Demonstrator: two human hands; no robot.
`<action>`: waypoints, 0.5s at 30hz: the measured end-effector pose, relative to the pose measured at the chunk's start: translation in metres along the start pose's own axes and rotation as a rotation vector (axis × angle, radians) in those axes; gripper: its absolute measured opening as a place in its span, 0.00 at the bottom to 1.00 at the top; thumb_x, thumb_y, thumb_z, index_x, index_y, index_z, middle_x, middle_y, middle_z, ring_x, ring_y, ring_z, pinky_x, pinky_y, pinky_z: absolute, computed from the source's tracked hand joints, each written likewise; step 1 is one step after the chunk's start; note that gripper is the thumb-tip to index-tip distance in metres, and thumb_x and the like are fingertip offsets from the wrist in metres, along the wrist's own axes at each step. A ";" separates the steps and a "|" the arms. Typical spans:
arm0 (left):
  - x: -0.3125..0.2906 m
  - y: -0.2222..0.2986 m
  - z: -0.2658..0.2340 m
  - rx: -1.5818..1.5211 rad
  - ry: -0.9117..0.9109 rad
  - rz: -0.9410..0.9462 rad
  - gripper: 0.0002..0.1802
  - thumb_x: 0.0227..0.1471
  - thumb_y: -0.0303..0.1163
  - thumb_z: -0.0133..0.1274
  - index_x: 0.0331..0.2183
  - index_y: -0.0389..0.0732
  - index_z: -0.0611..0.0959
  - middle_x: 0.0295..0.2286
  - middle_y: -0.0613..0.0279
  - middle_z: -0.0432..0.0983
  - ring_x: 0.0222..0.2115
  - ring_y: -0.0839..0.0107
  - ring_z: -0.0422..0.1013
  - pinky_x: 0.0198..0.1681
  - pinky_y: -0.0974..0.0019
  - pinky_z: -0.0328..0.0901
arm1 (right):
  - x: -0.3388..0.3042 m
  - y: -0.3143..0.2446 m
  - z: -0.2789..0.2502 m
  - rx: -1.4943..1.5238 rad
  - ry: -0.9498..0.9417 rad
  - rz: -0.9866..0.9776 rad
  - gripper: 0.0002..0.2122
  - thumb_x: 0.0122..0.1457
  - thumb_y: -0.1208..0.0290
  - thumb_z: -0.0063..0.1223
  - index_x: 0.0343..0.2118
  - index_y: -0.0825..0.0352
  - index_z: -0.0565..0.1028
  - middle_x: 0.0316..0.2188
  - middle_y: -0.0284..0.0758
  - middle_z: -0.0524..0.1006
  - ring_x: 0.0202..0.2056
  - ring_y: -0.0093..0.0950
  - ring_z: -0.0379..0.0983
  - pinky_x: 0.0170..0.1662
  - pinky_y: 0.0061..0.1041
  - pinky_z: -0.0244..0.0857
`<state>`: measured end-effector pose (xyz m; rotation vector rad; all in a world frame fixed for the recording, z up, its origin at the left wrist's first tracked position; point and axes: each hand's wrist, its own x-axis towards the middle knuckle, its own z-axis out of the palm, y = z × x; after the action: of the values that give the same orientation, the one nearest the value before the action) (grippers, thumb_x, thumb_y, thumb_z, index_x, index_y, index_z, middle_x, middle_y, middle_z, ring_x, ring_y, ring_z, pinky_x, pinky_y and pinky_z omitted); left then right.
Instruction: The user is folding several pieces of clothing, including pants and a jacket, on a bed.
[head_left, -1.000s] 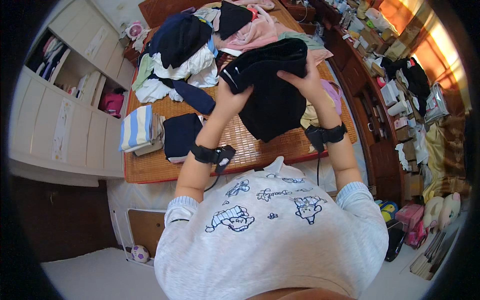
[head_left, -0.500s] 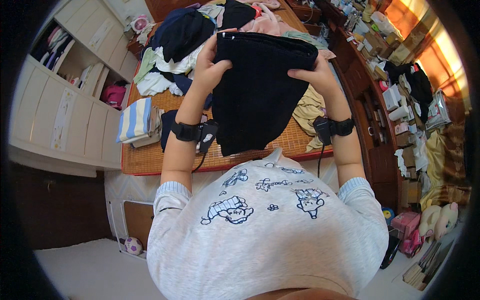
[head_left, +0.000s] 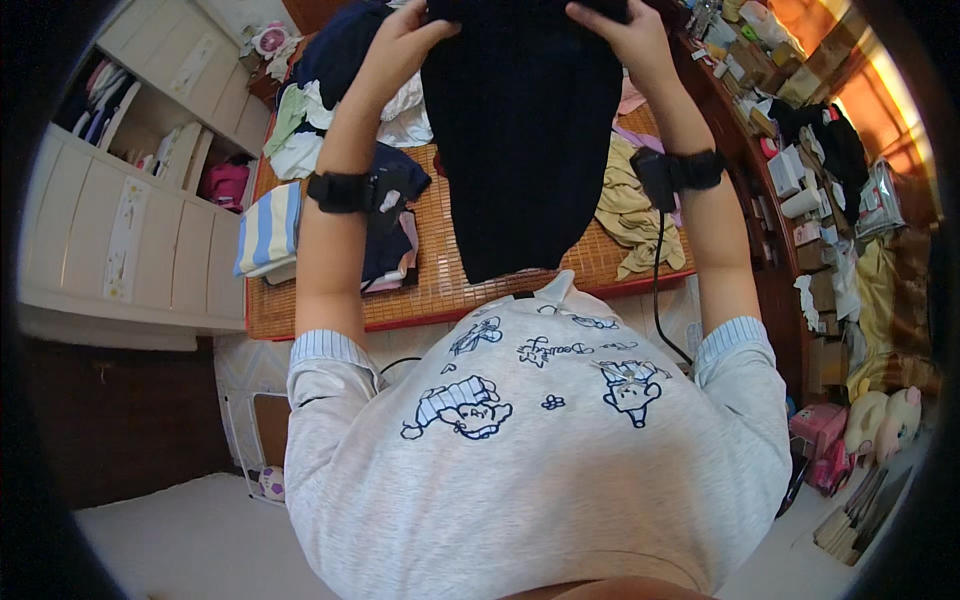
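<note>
A black garment (head_left: pixel 525 140) hangs full length in front of me, its top edge cut off by the upper rim of the view. My left hand (head_left: pixel 415 38) grips its upper left corner, thumb on the near face. At the upper right corner my right hand (head_left: pixel 625 35) pinches it the same way. The cloth looks like folded trousers, but the kind cannot be made out for sure. Its lower end hangs over the woven mat (head_left: pixel 435 295) of the bed, close to my shirt.
Heaped clothes (head_left: pixel 340 60) cover the bed's far side. Folded piles lie at left, with a blue-and-white striped cloth (head_left: pixel 270 232) and dark garments (head_left: pixel 390 240). A yellow cloth (head_left: pixel 640 220) lies right. A white cabinet (head_left: pixel 150 230) stands left, cluttered shelves (head_left: pixel 800 210) right.
Both hands have risen and moved away from me, lifting the black garment higher. The garment now hangs longer and straighter, its upper edge out of view.
</note>
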<state>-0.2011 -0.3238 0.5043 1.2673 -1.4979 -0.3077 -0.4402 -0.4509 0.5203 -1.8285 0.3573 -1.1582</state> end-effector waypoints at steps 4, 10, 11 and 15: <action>0.009 0.046 0.002 -0.275 -0.075 0.042 0.19 0.45 0.22 0.49 0.42 0.34 0.70 0.36 0.63 0.70 0.38 0.75 0.64 0.43 0.71 0.59 | 0.021 -0.011 0.003 0.117 -0.009 -0.116 0.14 0.45 0.72 0.60 0.34 0.71 0.71 0.29 0.31 0.74 0.31 0.21 0.68 0.36 0.22 0.63; 0.017 0.074 0.012 -0.338 -0.072 0.018 0.20 0.44 0.19 0.50 0.43 0.34 0.70 0.35 0.64 0.70 0.36 0.76 0.65 0.41 0.72 0.61 | 0.016 -0.047 -0.026 0.007 -0.103 -0.221 0.13 0.47 0.72 0.58 0.35 0.70 0.71 0.30 0.30 0.73 0.32 0.21 0.68 0.36 0.21 0.62; 0.010 0.089 0.004 -0.300 -0.064 0.006 0.20 0.44 0.19 0.51 0.43 0.35 0.70 0.35 0.64 0.71 0.36 0.76 0.66 0.41 0.72 0.61 | 0.015 -0.059 -0.022 0.021 -0.112 -0.225 0.13 0.47 0.72 0.58 0.35 0.70 0.71 0.30 0.30 0.73 0.32 0.21 0.68 0.36 0.21 0.62; 0.009 0.107 -0.007 -0.342 -0.005 0.156 0.23 0.44 0.20 0.51 0.45 0.35 0.69 0.39 0.63 0.70 0.40 0.75 0.66 0.43 0.72 0.61 | 0.004 -0.089 -0.023 0.182 -0.097 -0.096 0.15 0.47 0.70 0.58 0.37 0.70 0.70 0.31 0.30 0.73 0.32 0.22 0.69 0.36 0.21 0.64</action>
<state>-0.2505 -0.2862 0.5917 0.8745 -1.4652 -0.4426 -0.4760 -0.4179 0.5984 -1.7497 0.1049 -1.1239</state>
